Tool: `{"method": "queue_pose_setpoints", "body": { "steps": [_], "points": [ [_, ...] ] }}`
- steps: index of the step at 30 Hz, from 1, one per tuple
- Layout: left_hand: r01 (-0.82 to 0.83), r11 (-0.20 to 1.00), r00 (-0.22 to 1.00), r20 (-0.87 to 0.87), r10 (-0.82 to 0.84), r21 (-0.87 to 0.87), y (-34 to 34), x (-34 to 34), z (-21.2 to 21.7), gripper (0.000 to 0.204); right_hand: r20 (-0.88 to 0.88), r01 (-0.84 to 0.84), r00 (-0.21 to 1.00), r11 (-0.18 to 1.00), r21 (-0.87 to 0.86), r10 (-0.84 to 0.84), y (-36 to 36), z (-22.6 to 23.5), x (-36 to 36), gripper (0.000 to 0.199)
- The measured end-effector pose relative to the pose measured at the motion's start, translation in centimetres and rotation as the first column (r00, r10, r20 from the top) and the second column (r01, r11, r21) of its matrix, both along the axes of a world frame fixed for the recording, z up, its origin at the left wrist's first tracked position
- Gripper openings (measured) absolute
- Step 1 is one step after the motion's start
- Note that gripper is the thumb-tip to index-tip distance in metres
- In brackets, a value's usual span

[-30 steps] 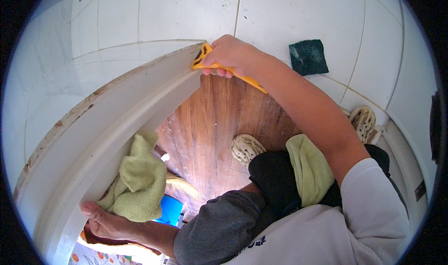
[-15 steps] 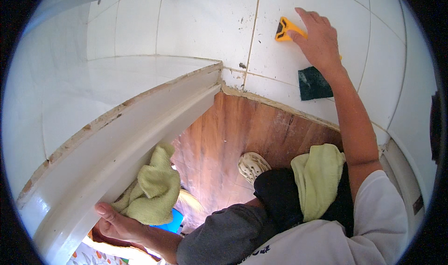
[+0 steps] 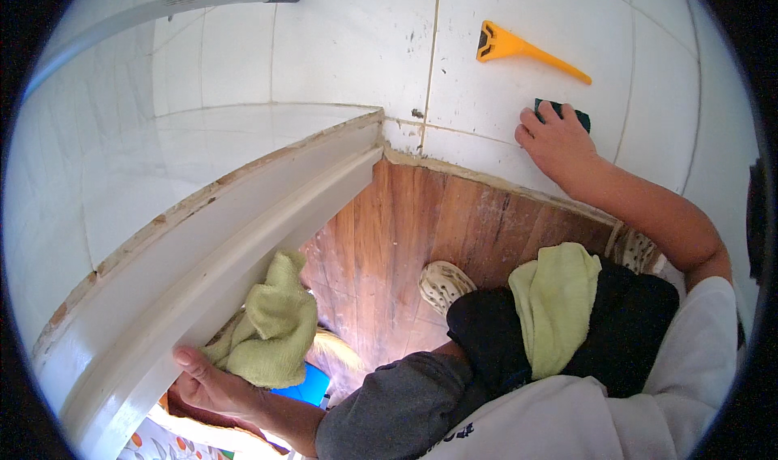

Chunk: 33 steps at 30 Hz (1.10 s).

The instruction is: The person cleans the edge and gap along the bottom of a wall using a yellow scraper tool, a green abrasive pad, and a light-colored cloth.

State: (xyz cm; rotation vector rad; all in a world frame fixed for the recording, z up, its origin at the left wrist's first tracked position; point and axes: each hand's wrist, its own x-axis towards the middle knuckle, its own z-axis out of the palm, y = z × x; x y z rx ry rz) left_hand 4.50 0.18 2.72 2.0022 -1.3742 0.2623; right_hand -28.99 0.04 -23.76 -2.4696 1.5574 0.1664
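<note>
My right hand [image 3: 561, 145] lies on the white tiles with its fingers curled over a dark green scouring pad [image 3: 577, 117]. Much of the pad is hidden under the hand. Farther up, a yellow scraper [image 3: 531, 52] with a black head rests on the tiles by itself, its handle slanting down to the right. At the lower left, my left hand [image 3: 215, 391] is against the edge of the white ledge [image 3: 186, 286], thumb showing and the other fingers mostly hidden. A crumpled yellow-green towel [image 3: 279, 326] hangs beside it; whether the hand holds the towel is unclear.
Another yellow-green cloth [image 3: 555, 306] is draped over my dark-trousered leg. Below the tile edge lies a brown wooden floor [image 3: 405, 225], where a beige clog [image 3: 444, 287] shows. A grey pole [image 3: 186, 2] crosses the upper left. A blue object [image 3: 306, 387] sits below the towel.
My right hand has let go of the yellow scraper and moved down onto the scouring pad, which now lies farther up and partly covered. My left hand is nearly where it was.
</note>
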Motion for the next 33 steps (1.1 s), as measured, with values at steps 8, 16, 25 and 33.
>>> {"method": "queue_pose_setpoints", "body": {
  "steps": [8, 16, 25, 33],
  "points": [
    [-0.009, 0.999, 0.998, -0.065, 0.011, 0.031, -0.2, -0.3, -0.8, 0.057, 0.617, 0.119, 0.781, 0.993, 0.012, -0.101, 0.7, -1.6, -1.5, 0.017],
    [0.102, 0.99, 0.986, -0.144, -0.088, 0.094, 0.0, 0.0, -0.6, 0.057, 0.693, 0.283, 0.463, 0.833, 0.475, -0.552, -5.4, 1.1, 11.5, 0.014],
    [0.101, 0.995, 0.991, -0.09, -0.1, 0.008, -0.3, -0.6, -0.9, 0.057, 0.766, 0.243, 0.429, 0.878, 0.412, -0.478, -6.2, 0.7, 18.1, 0.01],
    [0.076, 0.996, 0.997, 0.006, -0.075, -0.044, -0.6, -1.0, -1.2, 0.054, 0.717, 0.342, 0.466, 0.853, 0.395, -0.519, -6.7, -1.0, 19.3, 0.009]
  ]
}}
